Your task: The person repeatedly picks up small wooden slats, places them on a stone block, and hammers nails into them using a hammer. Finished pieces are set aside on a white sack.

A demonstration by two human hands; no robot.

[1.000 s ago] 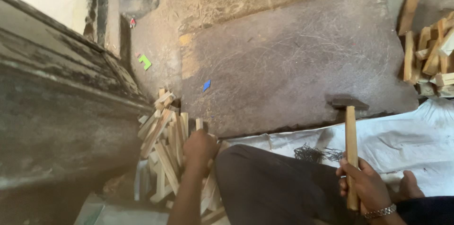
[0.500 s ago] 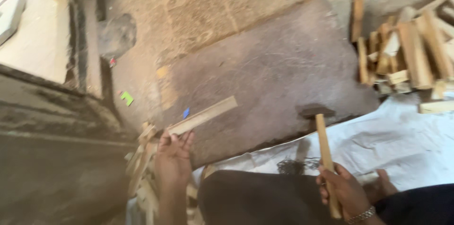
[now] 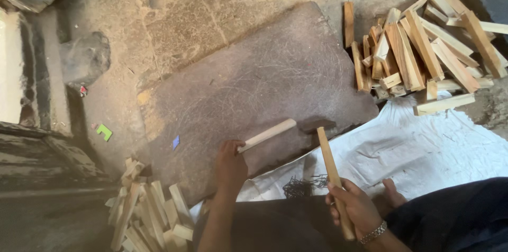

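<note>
Looking down from my head, my left hand [image 3: 230, 163] is closed around one end of a pale wooden stick [image 3: 267, 135], which lies slanted on the dark scratched slab [image 3: 238, 77], its far end just beside the hammer head. My right hand [image 3: 355, 208] is wrapped tight around the wooden handle of the hammer [image 3: 328, 158], its dark head resting on the slab's edge. A heap of nails [image 3: 302, 186] lies on the white sheet [image 3: 423, 146] between my hands, one pile of wood pieces [image 3: 418, 45] sits beyond the sheet to the right, and a second stack of sticks [image 3: 145, 215] lies by my left arm.
</note>
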